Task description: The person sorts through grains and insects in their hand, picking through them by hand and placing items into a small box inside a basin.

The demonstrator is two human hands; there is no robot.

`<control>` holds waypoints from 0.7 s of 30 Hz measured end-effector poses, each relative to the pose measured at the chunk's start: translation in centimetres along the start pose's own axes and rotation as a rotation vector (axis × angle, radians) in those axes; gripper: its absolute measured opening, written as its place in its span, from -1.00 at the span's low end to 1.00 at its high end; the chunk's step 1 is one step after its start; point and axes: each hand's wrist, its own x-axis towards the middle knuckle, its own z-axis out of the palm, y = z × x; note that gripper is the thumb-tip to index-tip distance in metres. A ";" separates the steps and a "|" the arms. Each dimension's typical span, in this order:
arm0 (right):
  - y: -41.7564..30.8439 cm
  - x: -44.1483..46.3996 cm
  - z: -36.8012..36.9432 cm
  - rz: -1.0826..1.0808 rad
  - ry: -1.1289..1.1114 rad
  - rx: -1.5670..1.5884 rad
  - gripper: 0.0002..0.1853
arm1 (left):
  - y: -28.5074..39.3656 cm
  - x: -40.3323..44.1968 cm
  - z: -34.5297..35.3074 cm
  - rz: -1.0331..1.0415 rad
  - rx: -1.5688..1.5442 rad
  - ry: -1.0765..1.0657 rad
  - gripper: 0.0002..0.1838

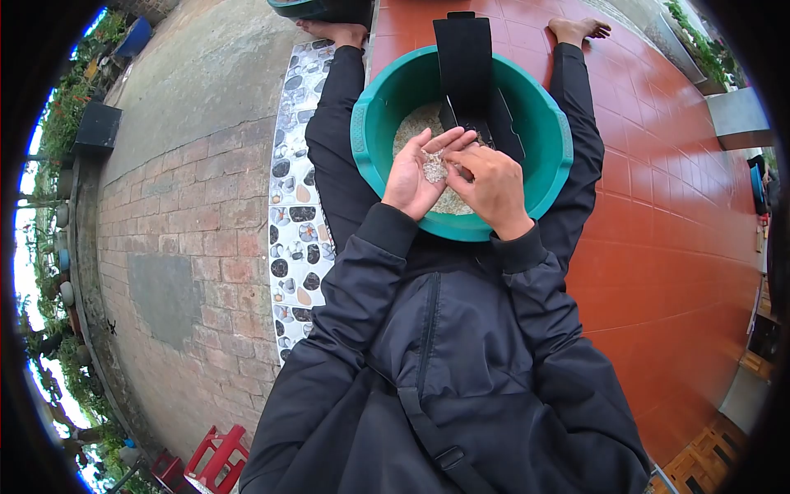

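Note:
Pale grains (pixel 434 168) lie in a small heap on the palm of my left hand (pixel 413 179), which is turned up with its fingers stretched out. My right hand (pixel 491 183) is beside it, thumb and fingers pinched together at the heap's right edge; what they hold is too small to name. Both hands are over the near part of a green basin (pixel 545 136). More pale grains (pixel 410 125) lie in the basin, partly hidden by my hands. A black box-like piece (pixel 463 70) stands up in the basin, its upper end above the far rim.
My legs are spread on both sides of the basin. Another dark green container (pixel 317 10) shows at the top edge. Red tiles (pixel 650 247) lie to the right, a pebble-patterned strip (pixel 288 247) and brick paving (pixel 222 206) to the left. A red stool (pixel 216 461) stands at the lower left.

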 end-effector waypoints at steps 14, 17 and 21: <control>0.6 -0.5 -0.5 0.218 -0.070 0.176 -0.84 | 0.0 0.2 0.1 -0.016 -0.037 -0.010 -0.40; 0.9 -0.4 0.1 0.038 0.039 0.120 -0.84 | -0.1 0.1 0.2 -0.010 -0.005 0.008 -0.40; 0.7 -0.4 -0.3 0.060 0.007 0.114 -0.85 | -0.1 0.1 0.0 -0.009 -0.031 0.000 -0.40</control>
